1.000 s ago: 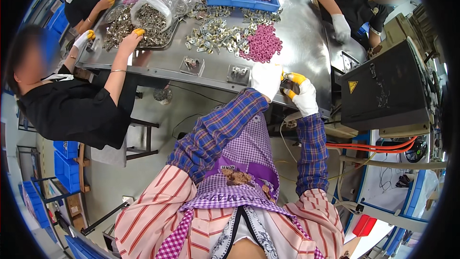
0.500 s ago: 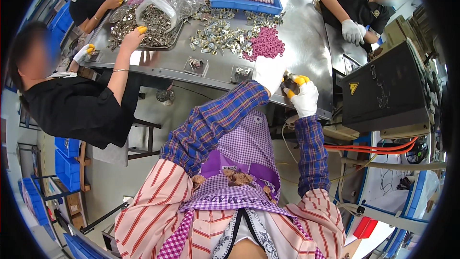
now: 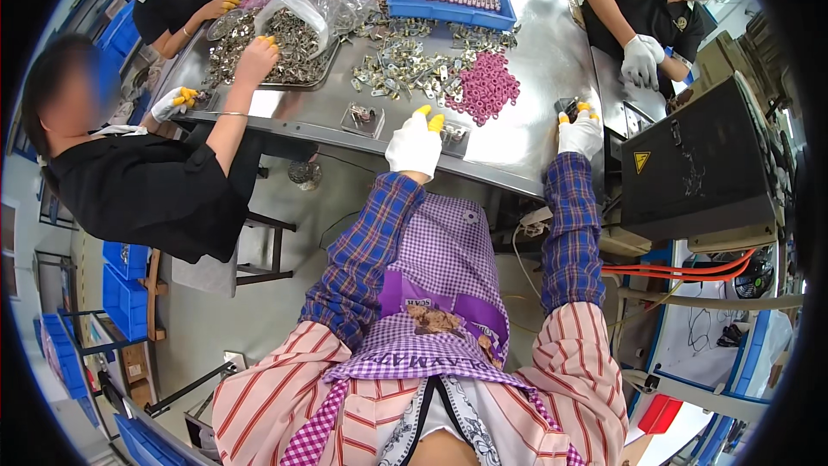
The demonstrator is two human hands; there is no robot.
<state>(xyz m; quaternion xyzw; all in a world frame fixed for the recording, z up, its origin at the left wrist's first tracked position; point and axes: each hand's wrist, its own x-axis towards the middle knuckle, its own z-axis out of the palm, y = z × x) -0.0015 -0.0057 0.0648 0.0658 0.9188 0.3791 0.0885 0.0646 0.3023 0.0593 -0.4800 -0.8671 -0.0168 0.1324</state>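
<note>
Steel table (image 3: 535,134): right hand (image 3: 580,131) grip closed around small dark part (image 3: 567,107).

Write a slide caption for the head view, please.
Gloved left hand and right hand rest at steel table edge, near pink rings.

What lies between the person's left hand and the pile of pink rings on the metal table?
Nothing visible blocks it. The left hand rests at the table edge by a small metal fixture, and bare table separates it from the pink rings.
</note>
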